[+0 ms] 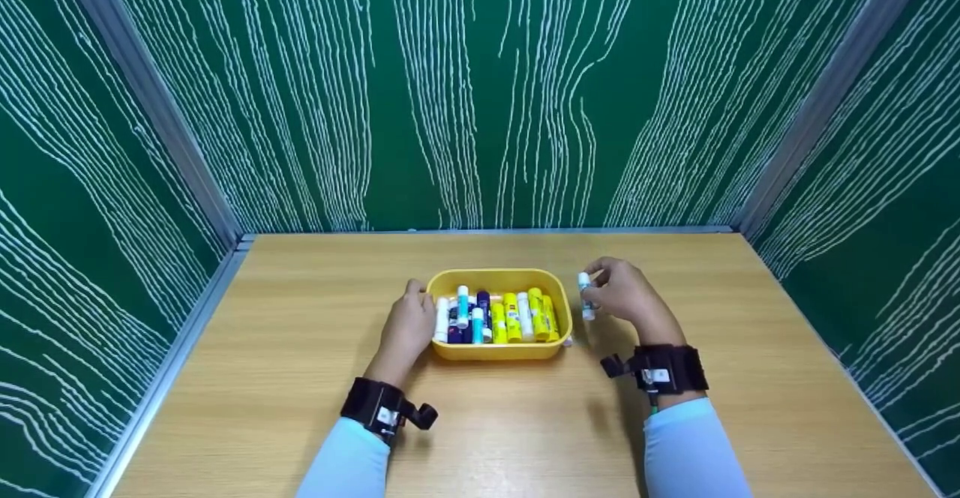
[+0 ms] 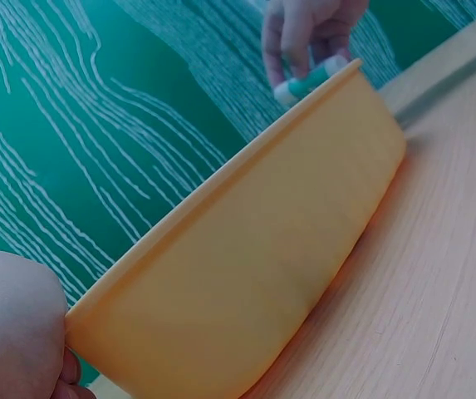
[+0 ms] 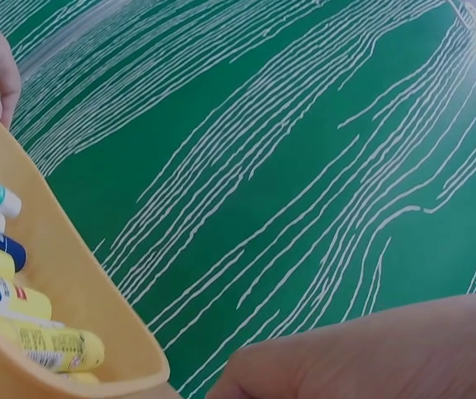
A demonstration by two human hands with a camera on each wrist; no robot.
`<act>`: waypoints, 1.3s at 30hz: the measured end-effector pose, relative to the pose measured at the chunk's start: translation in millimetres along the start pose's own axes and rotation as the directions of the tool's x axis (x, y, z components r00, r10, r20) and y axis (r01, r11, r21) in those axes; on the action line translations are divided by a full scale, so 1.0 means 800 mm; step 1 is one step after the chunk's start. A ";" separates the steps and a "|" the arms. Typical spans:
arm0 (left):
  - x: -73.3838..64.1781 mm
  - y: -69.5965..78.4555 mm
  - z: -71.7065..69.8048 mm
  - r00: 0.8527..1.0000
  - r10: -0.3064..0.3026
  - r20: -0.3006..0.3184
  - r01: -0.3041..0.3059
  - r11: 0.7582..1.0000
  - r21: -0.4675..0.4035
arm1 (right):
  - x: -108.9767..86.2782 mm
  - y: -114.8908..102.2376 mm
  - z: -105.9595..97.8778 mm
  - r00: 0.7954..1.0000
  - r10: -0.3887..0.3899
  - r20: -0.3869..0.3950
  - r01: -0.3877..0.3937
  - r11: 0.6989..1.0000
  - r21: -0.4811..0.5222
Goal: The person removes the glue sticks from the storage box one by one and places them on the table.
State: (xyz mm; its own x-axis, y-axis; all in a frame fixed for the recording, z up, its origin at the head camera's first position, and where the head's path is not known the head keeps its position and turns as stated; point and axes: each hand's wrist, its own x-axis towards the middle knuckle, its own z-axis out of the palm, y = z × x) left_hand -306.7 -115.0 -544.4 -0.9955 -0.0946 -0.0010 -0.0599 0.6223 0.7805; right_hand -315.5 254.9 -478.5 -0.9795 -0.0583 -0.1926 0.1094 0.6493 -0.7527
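Note:
A yellow plastic tub point(image 1: 495, 352) stands on the table, holding several glue sticks. Yellow ones point(image 1: 513, 318) fill its right half; white, teal point(image 1: 463, 307) and dark blue ones lie on the left. My left hand point(image 1: 409, 322) grips the tub's left end at the rim, with the thumb and fingertips at the edge in the right wrist view. Right of the tub, my right hand point(image 1: 626, 292) pinches a white-capped glue stick with a teal label point(image 1: 586, 307) between thumb and fingers, roughly upright. The left wrist view shows this glue stick point(image 2: 311, 81) behind the tub's far rim.
The wooden table point(image 1: 300, 295) meets green walls point(image 1: 495, 108) with white wavy lines at the back and sides. Metal rails point(image 1: 172, 333) run along the table's edges. A small white thing point(image 1: 568, 342) shows beside the tub's right corner.

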 end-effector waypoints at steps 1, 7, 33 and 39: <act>0.000 0.000 0.000 1.000 0.002 -0.001 -0.002 1.000 0.002 | 0.001 0.001 0.001 1.000 0.004 0.006 -0.004 1.000 -0.004; 0.001 -0.003 0.001 1.000 0.021 -0.011 -0.021 1.000 0.022 | 0.008 0.012 0.008 0.999 0.036 0.035 -0.036 0.999 -0.026; 0.000 0.000 0.001 1.000 -0.003 -0.005 0.003 1.000 0.018 | 0.023 0.036 0.036 0.991 0.036 0.133 -0.029 0.998 -0.049; 0.001 -0.001 0.001 1.000 0.012 -0.016 -0.012 1.000 0.019 | 0.024 0.039 0.039 0.988 0.055 0.144 -0.053 0.998 -0.016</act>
State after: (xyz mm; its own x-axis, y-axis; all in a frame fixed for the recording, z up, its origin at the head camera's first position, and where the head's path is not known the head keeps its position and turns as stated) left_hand -307.7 -115.3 -545.8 -0.9948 -0.0999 0.0187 -0.0496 0.6377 0.7687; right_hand -325.5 250.4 -525.4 -0.9377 -0.1307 -0.3220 0.1587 0.6633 -0.7313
